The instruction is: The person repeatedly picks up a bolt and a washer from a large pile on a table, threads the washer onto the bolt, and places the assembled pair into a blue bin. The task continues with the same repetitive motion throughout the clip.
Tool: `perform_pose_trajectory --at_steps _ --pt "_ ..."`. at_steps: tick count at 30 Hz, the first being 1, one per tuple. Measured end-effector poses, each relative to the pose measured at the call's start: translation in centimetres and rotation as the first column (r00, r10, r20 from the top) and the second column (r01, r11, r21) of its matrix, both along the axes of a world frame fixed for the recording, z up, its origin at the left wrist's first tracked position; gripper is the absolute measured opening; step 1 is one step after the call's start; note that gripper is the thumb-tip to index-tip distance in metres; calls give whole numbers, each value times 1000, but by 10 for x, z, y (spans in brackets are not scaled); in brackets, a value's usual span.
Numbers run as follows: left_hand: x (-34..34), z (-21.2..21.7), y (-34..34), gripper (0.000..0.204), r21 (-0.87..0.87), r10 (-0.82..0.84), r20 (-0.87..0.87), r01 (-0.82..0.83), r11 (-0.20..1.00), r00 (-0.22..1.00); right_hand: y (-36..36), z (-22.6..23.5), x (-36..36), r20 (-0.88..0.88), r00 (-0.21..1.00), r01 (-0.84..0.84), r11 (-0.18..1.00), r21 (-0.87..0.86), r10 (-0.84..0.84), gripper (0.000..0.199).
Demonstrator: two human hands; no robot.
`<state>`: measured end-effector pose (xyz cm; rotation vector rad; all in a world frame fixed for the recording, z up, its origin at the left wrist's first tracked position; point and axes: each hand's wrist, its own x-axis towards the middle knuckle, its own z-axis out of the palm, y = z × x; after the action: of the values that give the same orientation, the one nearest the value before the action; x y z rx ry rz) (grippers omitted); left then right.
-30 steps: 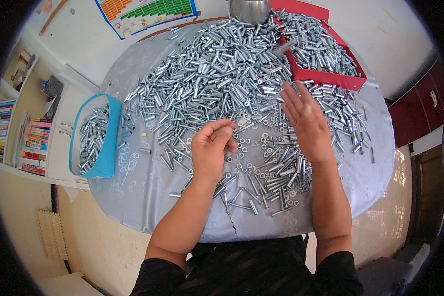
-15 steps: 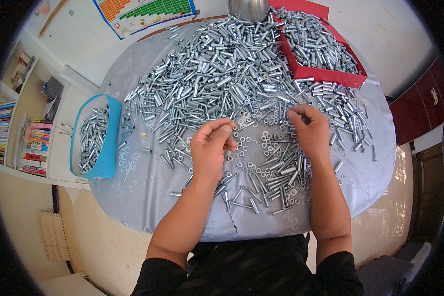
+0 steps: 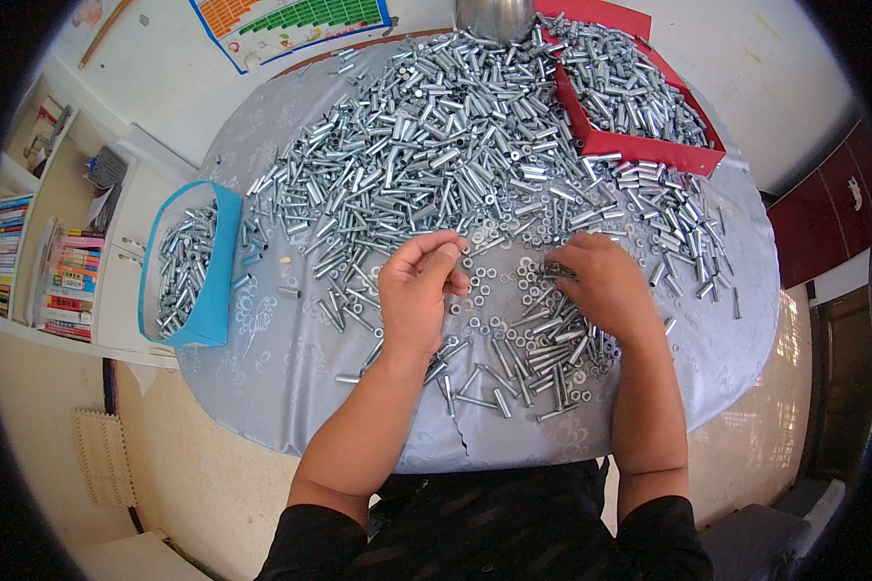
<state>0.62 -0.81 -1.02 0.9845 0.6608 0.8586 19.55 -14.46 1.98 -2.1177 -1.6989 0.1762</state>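
Note:
My left hand (image 3: 419, 286) hovers over the middle of the table, thumb and forefinger pinched together. Whatever sits in that pinch is too small to make out. To its right, my right hand (image 3: 606, 289) reaches palm-down among loose metal nuts (image 3: 521, 339), its fingers curled at small parts they partly hide. Just below that hand lies a cluster of silver bolts with sleeves (image 3: 559, 360). Beyond both hands rises a large heap of silver sleeve bolts (image 3: 407, 145). Flat washers and nuts are strewn between the hands.
A red box (image 3: 649, 147) full of metal sleeves stands at the far right, beside a steel pot (image 3: 494, 17). On the left is a blue bin (image 3: 225, 281) holding similar pieces. A grey cloth (image 3: 262, 387) covers the round table; a bookshelf (image 3: 73, 281) stands further left.
My right hand has come down and toward me, a little to the left, its fingers now curled at the small parts. The left hand stays nearly in place, still pinched.

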Motion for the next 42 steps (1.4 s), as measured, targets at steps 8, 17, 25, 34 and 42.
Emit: perform_pose_trajectory --at_steps 8,17,25,34,42 --pt "1 0 0 15 25 -4 -22 4 1000 1000 4 -7 -1 -11 1000 4 1000 -16 -5 21" --pt "0 2 -1 15 6 -14 -23 14 1000 1000 6 -5 0 -532 845 195 957 216 -52 22" --pt "0 3 -4 25 12 -199 -42 199 980 979 13 -2 -10 -945 299 212 956 203 134 11" --pt "-1 9 -7 24 27 -301 -83 304 952 950 16 -8 -19 -943 256 100 965 244 212 12" --pt "0 3 -6 17 9 -212 -14 212 977 977 17 -6 -20 -930 320 200 947 252 180 17"
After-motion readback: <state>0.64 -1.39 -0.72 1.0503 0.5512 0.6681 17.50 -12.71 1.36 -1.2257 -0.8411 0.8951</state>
